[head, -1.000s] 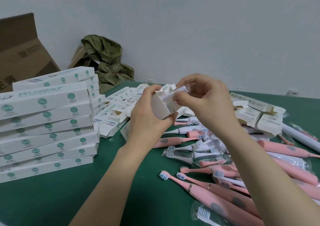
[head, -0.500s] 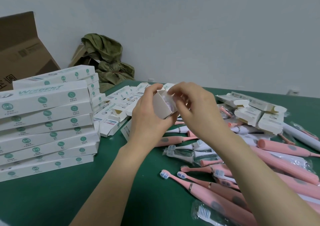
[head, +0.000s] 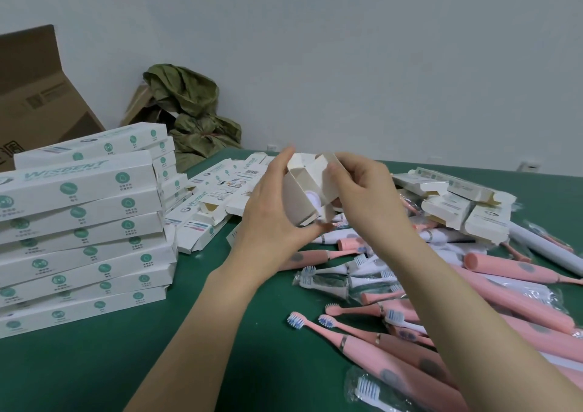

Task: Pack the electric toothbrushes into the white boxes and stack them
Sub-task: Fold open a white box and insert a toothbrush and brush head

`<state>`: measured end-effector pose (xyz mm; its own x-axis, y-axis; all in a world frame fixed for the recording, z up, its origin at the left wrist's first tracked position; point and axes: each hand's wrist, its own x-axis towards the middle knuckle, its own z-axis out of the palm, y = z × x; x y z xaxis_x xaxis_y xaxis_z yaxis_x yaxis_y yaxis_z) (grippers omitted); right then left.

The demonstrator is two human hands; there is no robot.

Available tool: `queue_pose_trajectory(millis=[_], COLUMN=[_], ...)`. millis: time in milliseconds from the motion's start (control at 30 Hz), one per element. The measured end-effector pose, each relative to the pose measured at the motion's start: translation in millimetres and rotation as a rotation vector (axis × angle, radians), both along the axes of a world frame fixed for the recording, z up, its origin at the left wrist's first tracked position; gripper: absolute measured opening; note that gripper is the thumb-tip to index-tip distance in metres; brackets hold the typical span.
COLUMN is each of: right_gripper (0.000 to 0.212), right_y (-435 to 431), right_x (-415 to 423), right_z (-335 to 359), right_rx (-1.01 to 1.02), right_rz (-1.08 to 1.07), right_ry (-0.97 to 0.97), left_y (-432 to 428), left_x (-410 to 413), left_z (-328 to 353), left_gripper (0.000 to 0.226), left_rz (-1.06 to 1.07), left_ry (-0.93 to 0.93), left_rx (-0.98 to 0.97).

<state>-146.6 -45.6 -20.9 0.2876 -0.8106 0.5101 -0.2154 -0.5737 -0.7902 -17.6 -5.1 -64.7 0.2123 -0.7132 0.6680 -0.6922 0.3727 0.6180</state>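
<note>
My left hand grips a white box end-on above the green table, its open end facing me. The round pale base of a toothbrush shows inside the box. My right hand pinches the box's end flap between thumb and fingers. Packed white boxes form a tall stack on the left. Loose pink toothbrushes lie in a heap at the lower right.
Empty open white boxes pile up at the back right, and flat ones lie behind my left hand. Spare brush heads in clear bags sit mid-table. A brown carton and green cloth stand at the back left.
My right hand pushed the wrapped piece into the box, then moved to the end flap. The box's open end now faces me with the toothbrush base showing inside.
</note>
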Motion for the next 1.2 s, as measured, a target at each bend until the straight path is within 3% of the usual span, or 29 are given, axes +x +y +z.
queue_pose_trajectory(millis=[100,167,267,400,500,600,700,800,933,1200], right_gripper=[0.032,0.03,0.033,0.027,0.028,0.036,0.033,0.033,0.034,0.041], right_y=[2.5,2.9,6.3,19.8,26.4,25.3,17.4,10.2,10.3,6.6], right_x=[0.7,0.1,1.9,9.0,19.0,24.3,21.9,19.8,20.1,11.0], right_z=[2.1,3.1,2.5,-2.6,-12.5,-18.5,-21.3,-27.4,-30.1,-29.5], right_rx=[0.017,0.077,0.067,-0.006,-0.102,-0.192,-0.167,-0.136,-0.234,-0.298], right_rz=[0.005,0.045,0.07,0.132,0.132,0.046,0.005,-0.019,-0.036,0.012], right_ry=[-0.057,-0.096,-0.128,-0.195,-0.112,-0.089,-0.176,-0.23,-0.176,-0.09], left_y=[0.4,0.3,-0.2,-2.6,-3.9,-3.0,-4.3,-12.7,-17.1,-16.0], left_x=[-1.0,-3.0,-9.2,-13.1,-12.5,-12.4,-8.3,-1.2,2.7,0.8], left_z=[2.1,2.0,1.2,0.8,1.2,1.6,-6.2,-21.8,-28.2,-21.9], left_gripper=[0.104,0.08,0.043,0.017,0.006,0.018,0.06,0.092,0.069,0.07], left_rz=[-0.04,-0.038,-0.014,0.023,0.055,0.012,-0.103,-0.024,0.051,0.133], left_ry=[0.061,0.109,0.026,0.057,0.078,0.108,0.202,0.116,0.082,0.023], left_rx=[0.025,-0.084,-0.221,-0.299,-0.34,-0.348,-0.265,-0.129,-0.167,-0.107])
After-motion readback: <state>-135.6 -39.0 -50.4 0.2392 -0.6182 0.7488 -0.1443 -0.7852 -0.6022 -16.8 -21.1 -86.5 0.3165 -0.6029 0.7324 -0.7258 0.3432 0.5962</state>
